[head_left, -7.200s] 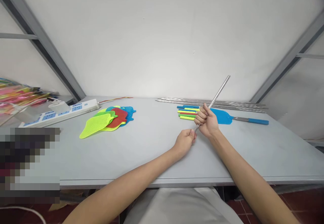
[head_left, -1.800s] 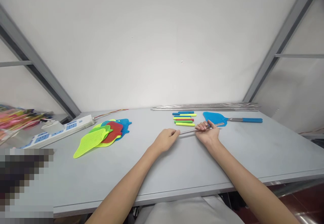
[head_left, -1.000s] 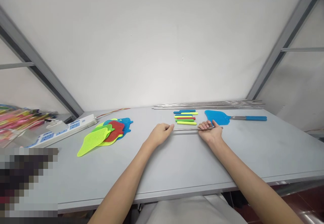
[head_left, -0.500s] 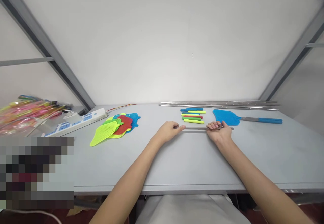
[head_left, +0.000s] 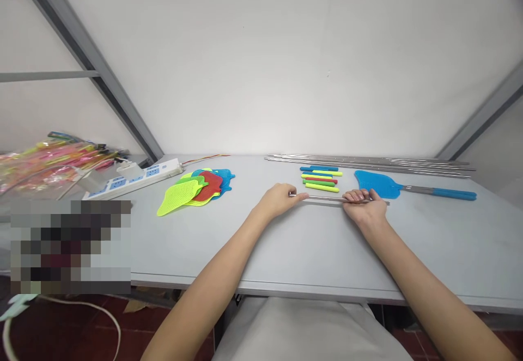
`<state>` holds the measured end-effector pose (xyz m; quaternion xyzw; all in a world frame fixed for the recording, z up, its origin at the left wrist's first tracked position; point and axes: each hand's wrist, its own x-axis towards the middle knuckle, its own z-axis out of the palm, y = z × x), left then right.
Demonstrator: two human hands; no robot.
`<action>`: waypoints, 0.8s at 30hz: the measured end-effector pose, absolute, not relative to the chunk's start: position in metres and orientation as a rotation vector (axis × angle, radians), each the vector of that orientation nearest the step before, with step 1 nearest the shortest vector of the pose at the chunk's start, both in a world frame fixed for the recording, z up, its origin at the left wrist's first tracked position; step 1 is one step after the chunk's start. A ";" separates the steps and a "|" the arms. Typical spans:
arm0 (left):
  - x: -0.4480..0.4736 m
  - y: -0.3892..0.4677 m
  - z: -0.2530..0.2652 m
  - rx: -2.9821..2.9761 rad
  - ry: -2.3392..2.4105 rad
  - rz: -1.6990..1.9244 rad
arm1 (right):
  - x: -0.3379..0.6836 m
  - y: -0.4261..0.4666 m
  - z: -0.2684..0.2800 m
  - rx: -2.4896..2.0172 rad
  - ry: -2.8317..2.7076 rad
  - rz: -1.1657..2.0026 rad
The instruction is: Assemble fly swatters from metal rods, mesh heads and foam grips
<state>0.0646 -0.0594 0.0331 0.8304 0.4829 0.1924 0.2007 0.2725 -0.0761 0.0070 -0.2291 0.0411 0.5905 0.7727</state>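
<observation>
Lowered from its earlier slant, the metal rod (head_left: 324, 198) lies nearly level; the left hand (head_left: 278, 200) pinches one end, the right hand (head_left: 366, 208) curls around it, likely for steadiness. Coloured handles (head_left: 321, 179) lie just beyond the fingers.

Rod (head_left: 324, 197): shiny metal; swatter heads (head_left: 192, 191): perforated plastic; tabletop (head_left: 310, 246): smooth, matt

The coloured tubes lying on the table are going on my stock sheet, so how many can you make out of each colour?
Blue tubes: 3
Yellow tubes: 3
Red tube: 1
Green tube: 1
Total: 8 visible; they lie close together and partly overlap.
</observation>
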 end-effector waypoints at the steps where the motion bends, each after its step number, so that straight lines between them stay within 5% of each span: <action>1: 0.064 -0.059 0.033 2.321 1.390 0.550 | 0.272 -0.076 0.007 -0.497 0.095 1.282; 24: 0.067 -0.050 0.019 2.523 1.286 0.563 | 0.281 -0.071 0.014 -0.526 0.075 1.330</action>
